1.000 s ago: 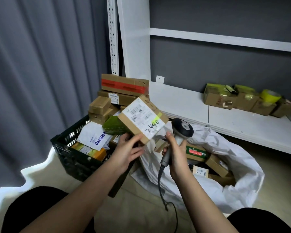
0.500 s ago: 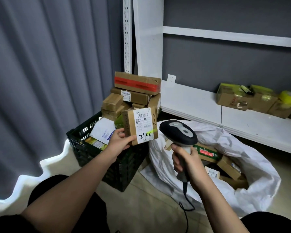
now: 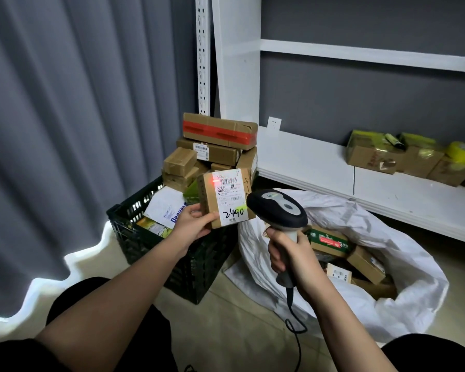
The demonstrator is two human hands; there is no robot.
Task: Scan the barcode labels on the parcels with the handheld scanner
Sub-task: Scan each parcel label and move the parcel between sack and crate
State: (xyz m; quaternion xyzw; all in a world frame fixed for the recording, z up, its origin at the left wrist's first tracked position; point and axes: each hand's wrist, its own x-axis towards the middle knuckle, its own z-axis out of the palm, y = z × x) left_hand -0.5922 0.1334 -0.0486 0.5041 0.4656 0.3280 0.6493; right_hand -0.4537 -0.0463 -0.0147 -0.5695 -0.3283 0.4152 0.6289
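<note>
My left hand [image 3: 192, 224] pinches the lower left corner of a small cardboard parcel [image 3: 226, 200], thumb on the front face, fingers hidden behind it. I hold it upright above the black crate [image 3: 156, 237] of stacked parcels, its long axis vertical and its white shipping label [image 3: 230, 197] turned toward me, "2440" written at the bottom. A red scanner spot [image 3: 214, 180] sits on the label's upper left edge, just left of the top barcode [image 3: 229, 181], so I judge the beam needs to go slightly right to cross the bars. To the right and lower, my right hand [image 3: 290, 253] is wrapped tightly around the grip of the corded handheld scanner [image 3: 278, 210], whose head points up-left at the parcel, near it but apart. I cannot see the trigger or the scan window. The label's small print is unreadable. Farther right, the white sack [image 3: 403, 299] holds more parcels, partly buried.
</note>
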